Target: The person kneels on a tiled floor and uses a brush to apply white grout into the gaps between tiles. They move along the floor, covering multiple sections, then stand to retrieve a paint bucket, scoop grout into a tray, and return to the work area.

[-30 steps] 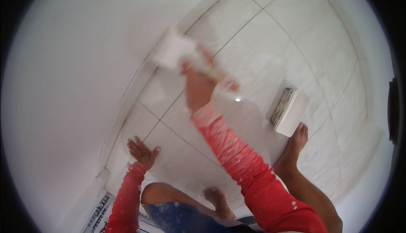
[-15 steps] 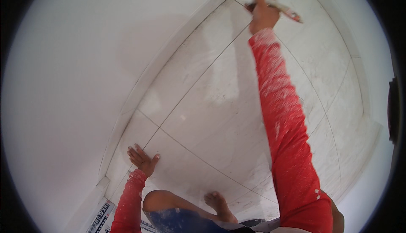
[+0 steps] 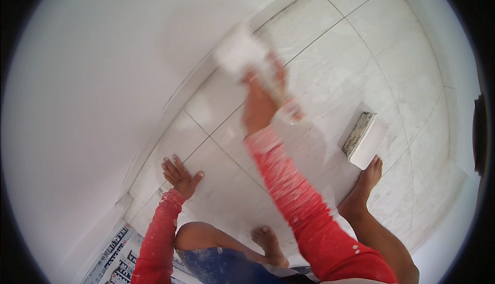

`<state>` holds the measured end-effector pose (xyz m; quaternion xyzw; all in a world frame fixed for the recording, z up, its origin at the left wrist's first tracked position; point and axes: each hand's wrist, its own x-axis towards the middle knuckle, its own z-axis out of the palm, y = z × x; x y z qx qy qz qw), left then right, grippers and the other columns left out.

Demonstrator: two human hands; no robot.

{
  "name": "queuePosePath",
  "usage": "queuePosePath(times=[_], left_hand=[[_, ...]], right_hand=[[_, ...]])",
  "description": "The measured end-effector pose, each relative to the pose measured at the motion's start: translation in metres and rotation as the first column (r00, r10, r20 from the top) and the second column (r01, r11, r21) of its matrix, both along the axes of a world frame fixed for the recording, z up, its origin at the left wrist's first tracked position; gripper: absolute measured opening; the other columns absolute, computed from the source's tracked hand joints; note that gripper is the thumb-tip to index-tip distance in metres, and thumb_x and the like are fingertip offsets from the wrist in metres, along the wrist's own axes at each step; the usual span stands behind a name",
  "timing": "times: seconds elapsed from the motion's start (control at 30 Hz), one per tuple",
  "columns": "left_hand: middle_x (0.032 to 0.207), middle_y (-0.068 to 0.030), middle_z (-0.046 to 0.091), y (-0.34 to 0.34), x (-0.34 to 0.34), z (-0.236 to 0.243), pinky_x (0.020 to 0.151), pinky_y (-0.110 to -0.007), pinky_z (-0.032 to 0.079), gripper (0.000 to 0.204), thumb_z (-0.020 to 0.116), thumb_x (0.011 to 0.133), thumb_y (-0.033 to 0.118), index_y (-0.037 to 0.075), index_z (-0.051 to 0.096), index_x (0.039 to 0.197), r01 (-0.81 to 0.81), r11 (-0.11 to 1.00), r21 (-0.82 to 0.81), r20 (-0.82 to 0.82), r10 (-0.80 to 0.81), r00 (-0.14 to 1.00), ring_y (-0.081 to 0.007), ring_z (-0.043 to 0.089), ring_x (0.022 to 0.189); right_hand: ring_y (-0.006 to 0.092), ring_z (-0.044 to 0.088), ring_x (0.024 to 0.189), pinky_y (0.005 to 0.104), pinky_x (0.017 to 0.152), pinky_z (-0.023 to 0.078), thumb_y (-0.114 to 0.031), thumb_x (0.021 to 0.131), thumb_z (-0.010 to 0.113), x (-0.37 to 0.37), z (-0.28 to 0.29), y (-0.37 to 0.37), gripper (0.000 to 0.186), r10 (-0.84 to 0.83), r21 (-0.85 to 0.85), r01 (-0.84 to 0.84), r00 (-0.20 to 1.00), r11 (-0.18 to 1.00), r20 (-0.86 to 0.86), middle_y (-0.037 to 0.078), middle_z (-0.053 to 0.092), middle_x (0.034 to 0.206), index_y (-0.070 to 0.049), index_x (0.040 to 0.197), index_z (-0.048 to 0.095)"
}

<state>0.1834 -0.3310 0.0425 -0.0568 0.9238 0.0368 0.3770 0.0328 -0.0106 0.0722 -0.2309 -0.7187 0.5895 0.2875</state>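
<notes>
My right hand [image 3: 260, 98] is closed round the handle of a wide paintbrush [image 3: 240, 52]. Both are smeared by motion, and the brush's white head is up against or close to the low skirting [image 3: 206, 67] at the wall's foot; I cannot tell if it touches. My left hand [image 3: 181, 177] lies flat on the floor tiles beside the skirting, fingers spread, holding nothing. Right of my right forearm, an open rectangular tub [image 3: 368, 139] with stained sides and a white surface stands on the floor by my foot.
A white wall [image 3: 103, 88] rises on the left. Printed paper sheets [image 3: 124, 255] lie at the lower left. My bare right foot [image 3: 368, 178] is close to the tub; the other foot [image 3: 268, 240] is under my body. Another skirting [image 3: 446, 114] runs along the right side.
My right hand has swept the paintbrush back toward me and to the left along the skirting. The tub and my right foot now show. My left hand stays flat on the floor.
</notes>
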Motion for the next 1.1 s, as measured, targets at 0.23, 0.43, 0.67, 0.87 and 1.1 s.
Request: queuePosePath(times=[0.23, 0.43, 0.67, 0.87, 1.1], left_hand=[[0.155, -0.0324, -0.019, -0.010, 0.012, -0.015, 0.110, -0.067, -0.005, 0.119, 0.059, 0.083, 0.068, 0.004, -0.013, 0.154, 0.104, 0.994, -0.017, -0.157, -0.105, 0.982, -0.0542, -0.018, 0.142], [0.156, -0.0307, -0.019, 0.000, 0.005, -0.002, 0.110, -0.067, -0.007, 0.115, 0.057, 0.086, 0.067, 0.007, -0.013, 0.154, 0.022, 0.999, 0.040, -0.091, -0.018, 0.996, -0.0535, -0.019, 0.142], [0.158, -0.0284, -0.019, 0.011, 0.002, 0.007, 0.111, -0.065, -0.010, 0.106, 0.052, 0.089, 0.065, 0.011, -0.012, 0.155, -0.028, 0.999, 0.034, -0.076, 0.030, 0.997, -0.0501, -0.020, 0.144], [0.159, -0.0233, 0.017, 0.000, 0.046, -0.015, 0.117, -0.055, 0.006, 0.072, 0.054, 0.096, 0.041, 0.009, 0.025, 0.154, 0.090, 0.977, 0.193, -0.652, 0.059, 0.756, -0.0420, 0.013, 0.147], [0.131, -0.0239, 0.055, -0.130, 0.218, -0.021, 0.105, -0.048, 0.037, 0.050, 0.056, 0.096, 0.035, -0.002, 0.054, 0.131, -0.714, 0.696, 0.079, -0.835, 0.438, 0.334, -0.0408, 0.051, 0.121]], right_hand=[[0.0270, 0.056, 0.121, 0.0361, 0.101, 0.046, -0.007, 0.084, 0.070, 0.080, 0.030, -0.103, 0.054, 0.401, -0.548, -0.338, 0.916, 0.765, -0.005, 0.015, 0.055, 0.133, -0.003, 0.134, 0.051], [0.0111, 0.064, 0.089, 0.0204, 0.056, 0.050, -0.015, 0.093, 0.066, 0.048, 0.033, 0.024, 0.027, 0.222, -0.537, -0.179, 0.975, 0.824, 0.015, 0.009, 0.062, 0.115, -0.003, 0.117, 0.061], [0.0214, 0.068, 0.092, 0.0290, 0.074, 0.055, -0.026, 0.095, 0.062, 0.070, 0.087, 0.087, 0.035, 0.648, -0.474, -0.637, 0.743, 0.608, -0.169, 0.016, 0.066, 0.108, 0.000, 0.119, 0.060], [0.0319, 0.069, 0.095, 0.0354, 0.072, 0.059, -0.006, 0.092, 0.054, 0.083, 0.075, 0.060, 0.053, 0.752, -0.504, -0.649, 0.659, 0.570, 0.001, 0.024, 0.064, 0.109, -0.001, 0.144, 0.040], [0.0154, 0.059, 0.053, 0.0249, 0.038, 0.044, -0.011, 0.095, 0.057, 0.064, 0.069, 0.048, 0.074, 0.557, -0.517, -0.417, 0.818, 0.747, 0.144, 0.016, 0.068, 0.099, 0.002, 0.150, 0.009]])
